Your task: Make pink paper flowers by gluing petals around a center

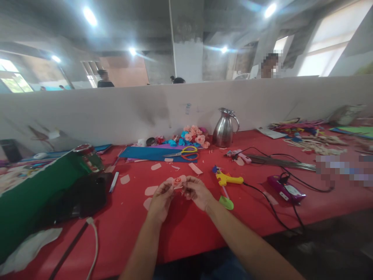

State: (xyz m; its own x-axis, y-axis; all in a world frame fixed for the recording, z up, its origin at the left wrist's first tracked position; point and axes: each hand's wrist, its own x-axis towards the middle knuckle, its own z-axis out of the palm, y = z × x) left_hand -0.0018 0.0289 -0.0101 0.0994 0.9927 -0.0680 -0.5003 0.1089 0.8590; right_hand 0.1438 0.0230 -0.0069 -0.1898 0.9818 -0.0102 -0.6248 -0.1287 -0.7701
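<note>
Pink flower (178,181) looks part-built, pinched between left fingers (166,187) and right fingers (191,186); unattached petals (150,190) lie just left of them.

My table (180,241) is red across its top. Directly on it I see loose pink pieces (156,167), a yellow glue gun (231,179), a purple box (276,186) to my right and, toward its far side, an upright steel jug (223,130).

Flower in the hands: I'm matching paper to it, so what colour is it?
The flower is pale pink with a redder centre, in the head view.
</note>
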